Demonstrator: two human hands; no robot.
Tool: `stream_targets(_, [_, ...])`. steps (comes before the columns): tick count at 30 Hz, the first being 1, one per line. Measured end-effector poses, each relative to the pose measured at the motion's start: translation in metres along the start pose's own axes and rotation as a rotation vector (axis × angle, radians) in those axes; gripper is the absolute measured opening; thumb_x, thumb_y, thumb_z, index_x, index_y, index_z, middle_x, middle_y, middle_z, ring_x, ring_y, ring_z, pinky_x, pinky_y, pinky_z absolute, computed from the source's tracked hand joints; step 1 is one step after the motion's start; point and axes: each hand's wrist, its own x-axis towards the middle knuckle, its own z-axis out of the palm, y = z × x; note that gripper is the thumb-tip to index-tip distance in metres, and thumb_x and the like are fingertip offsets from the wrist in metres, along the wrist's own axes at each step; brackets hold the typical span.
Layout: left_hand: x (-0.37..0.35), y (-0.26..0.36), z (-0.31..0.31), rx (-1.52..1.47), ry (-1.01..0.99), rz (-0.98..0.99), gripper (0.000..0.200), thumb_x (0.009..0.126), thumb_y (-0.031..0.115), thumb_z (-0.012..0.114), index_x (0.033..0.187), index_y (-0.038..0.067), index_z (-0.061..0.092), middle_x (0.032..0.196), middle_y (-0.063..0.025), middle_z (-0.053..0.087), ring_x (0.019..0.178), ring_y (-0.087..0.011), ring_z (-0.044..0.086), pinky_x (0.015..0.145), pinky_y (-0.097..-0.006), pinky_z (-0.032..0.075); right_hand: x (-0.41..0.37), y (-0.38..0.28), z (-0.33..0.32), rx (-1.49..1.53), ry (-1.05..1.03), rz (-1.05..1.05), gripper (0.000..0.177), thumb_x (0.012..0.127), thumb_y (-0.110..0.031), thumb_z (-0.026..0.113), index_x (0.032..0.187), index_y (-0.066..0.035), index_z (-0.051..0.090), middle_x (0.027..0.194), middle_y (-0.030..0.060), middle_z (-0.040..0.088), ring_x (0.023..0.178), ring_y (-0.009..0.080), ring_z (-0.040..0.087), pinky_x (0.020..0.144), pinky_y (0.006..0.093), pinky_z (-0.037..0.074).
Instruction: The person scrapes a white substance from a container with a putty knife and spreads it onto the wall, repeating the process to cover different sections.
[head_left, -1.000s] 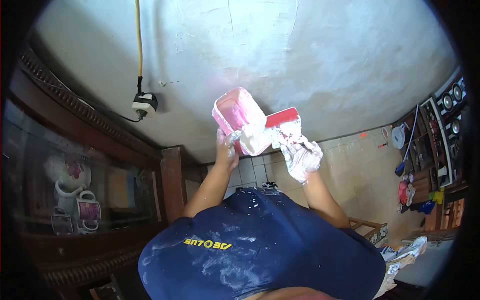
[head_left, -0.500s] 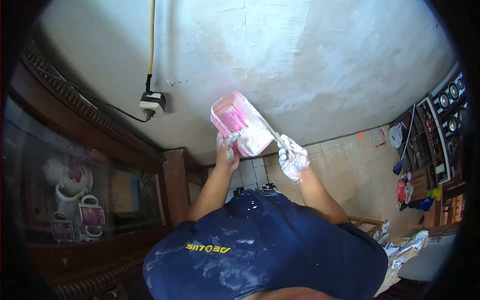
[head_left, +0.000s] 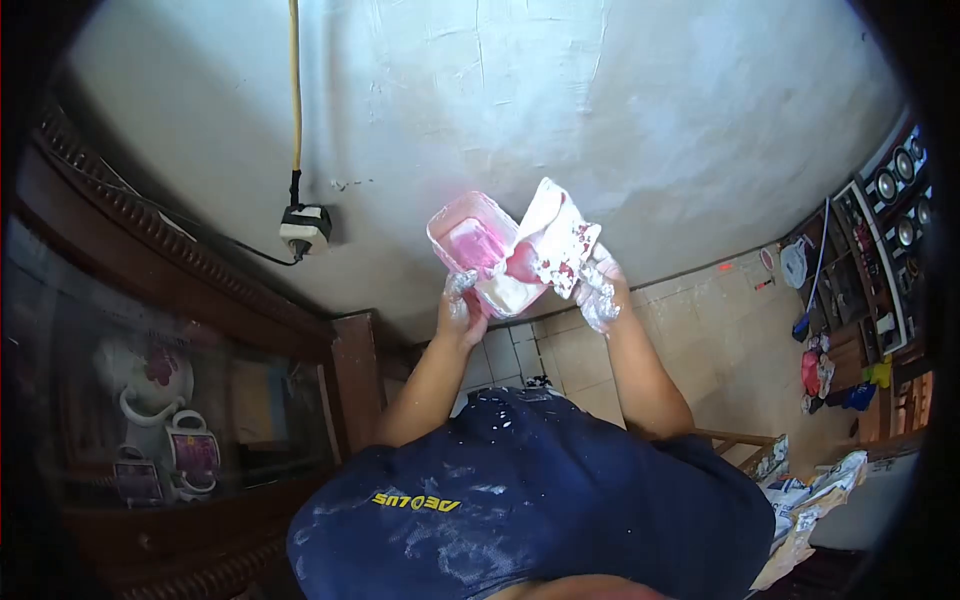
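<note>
My left hand (head_left: 463, 304), smeared with white, grips a pink plastic tub (head_left: 440, 240) by its lower left side. White putty (head_left: 508, 296) lies in the tub's near end, and a thinner film coats its pink bottom. In my right hand (head_left: 602, 292), also caked in white, is a flat putty scraper (head_left: 555, 225). Its broad blade is covered with putty, with red spots showing through near the fingers. The scraper is tilted over the tub's right side, its lower edge at the putty. Both hands are in front of the wall (head_left: 640, 140).
A socket box (head_left: 305, 230) with a cable hangs on the wall at left. Beside me stands a dark wooden cabinet (head_left: 350, 370) with mugs (head_left: 193, 455) behind glass. Speakers (head_left: 905, 190) and shelves line the far right, above the tiled floor (head_left: 690, 345).
My right hand has turned and lifted the scraper, so its putty-covered face now shows above the tub. The tub has stayed nearly in place in my left hand.
</note>
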Motion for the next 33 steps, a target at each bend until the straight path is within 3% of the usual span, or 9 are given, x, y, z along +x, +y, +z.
stream_targets(4, [0.001, 0.006, 0.014, -0.009, -0.073, 0.012, 0.039, 0.08, 0.016, 0.058, 0.116, 0.002, 0.052, 0.111, -0.0134, 0.06, 0.104, -0.0307, 0.058, 0.093, -0.0485, 0.047, 0.028, -0.023, 0.009, -0.129, -0.105, -0.021, 0.054, 0.084, -0.011, 0.06, 0.13, 0.002, 0.035, 0.121, 0.017, 0.054, 0.106, 0.0301, 0.059, 0.086, 0.045, 0.052])
stream_targets(7, [0.013, 0.005, -0.004, -0.001, -0.096, 0.036, 0.044, 0.08, 0.017, 0.057, 0.121, 0.001, 0.049, 0.115, -0.0142, 0.058, 0.109, -0.0315, 0.056, 0.096, -0.0486, 0.046, 0.062, -0.041, 0.031, -0.104, -0.123, -0.06, 0.059, 0.083, -0.015, 0.061, 0.133, -0.001, 0.034, 0.121, 0.0157, 0.054, 0.102, 0.0294, 0.059, 0.079, 0.0405, 0.053])
stream_targets(13, [0.001, 0.01, -0.027, 0.028, -0.077, 0.071, 0.043, 0.079, 0.019, 0.058, 0.118, 0.001, 0.051, 0.115, -0.0131, 0.058, 0.108, -0.0303, 0.056, 0.095, -0.0461, 0.046, 0.157, -0.036, 0.054, -0.168, 0.244, -0.258, 0.032, 0.088, -0.011, 0.058, 0.116, 0.002, 0.047, 0.103, 0.0137, 0.06, 0.09, 0.0275, 0.062, 0.077, 0.0438, 0.053])
stream_targets(20, [-0.032, 0.026, -0.046, -0.038, -0.013, 0.017, 0.041, 0.077, 0.016, 0.057, 0.115, 0.001, 0.053, 0.114, -0.0131, 0.059, 0.107, -0.0299, 0.056, 0.097, -0.0453, 0.044, 0.123, 0.02, 0.004, -0.147, 0.278, -0.135, 0.04, 0.091, -0.013, 0.052, 0.127, 0.0, 0.042, 0.115, 0.0151, 0.056, 0.104, 0.0313, 0.058, 0.088, 0.0466, 0.05])
stream_targets(24, [-0.037, 0.031, -0.065, -0.019, -0.034, 0.035, 0.044, 0.079, 0.015, 0.056, 0.12, 0.001, 0.05, 0.116, -0.013, 0.058, 0.11, -0.0302, 0.055, 0.098, -0.0465, 0.043, 0.117, -0.018, 0.05, -0.077, 0.111, -0.297, 0.042, 0.092, -0.011, 0.05, 0.131, -0.001, 0.039, 0.121, 0.0155, 0.055, 0.108, 0.0309, 0.057, 0.088, 0.0463, 0.049])
stream_targets(28, [-0.043, 0.033, -0.066, -0.062, -0.022, -0.049, 0.045, 0.075, 0.009, 0.059, 0.119, 0.006, 0.049, 0.113, -0.0085, 0.058, 0.107, -0.0252, 0.057, 0.095, -0.0408, 0.046, 0.158, -0.056, 0.072, -0.165, 0.248, -0.327, 0.038, 0.091, -0.01, 0.05, 0.125, 0.006, 0.042, 0.118, 0.0157, 0.054, 0.101, 0.0328, 0.058, 0.086, 0.0441, 0.05])
stream_targets(30, [-0.047, 0.03, -0.065, -0.048, -0.01, -0.058, 0.046, 0.075, 0.01, 0.059, 0.12, 0.006, 0.049, 0.113, -0.008, 0.058, 0.107, -0.0248, 0.057, 0.096, -0.0404, 0.046, 0.163, -0.043, 0.067, -0.198, 0.399, -0.287, 0.036, 0.089, -0.007, 0.054, 0.121, 0.006, 0.046, 0.109, 0.0165, 0.058, 0.097, 0.028, 0.061, 0.081, 0.0407, 0.053])
stream_targets(32, [-0.053, 0.033, -0.063, -0.011, -0.026, -0.058, 0.049, 0.074, 0.011, 0.06, 0.121, 0.006, 0.049, 0.114, -0.0074, 0.057, 0.108, -0.0245, 0.056, 0.096, -0.0404, 0.046, 0.171, -0.008, 0.012, -0.274, 0.353, -0.284, 0.032, 0.085, -0.008, 0.062, 0.112, 0.005, 0.052, 0.094, 0.0109, 0.063, 0.075, 0.0205, 0.064, 0.065, 0.0362, 0.056])
stream_targets(33, [-0.055, 0.032, -0.065, -0.008, -0.029, -0.076, 0.05, 0.074, 0.011, 0.061, 0.122, 0.007, 0.048, 0.115, -0.0072, 0.057, 0.108, -0.0245, 0.056, 0.096, -0.0405, 0.045, 0.16, 0.005, 0.004, -0.287, 0.371, -0.239, 0.032, 0.085, -0.008, 0.061, 0.113, 0.004, 0.052, 0.095, 0.0103, 0.063, 0.076, 0.0199, 0.064, 0.066, 0.0364, 0.056])
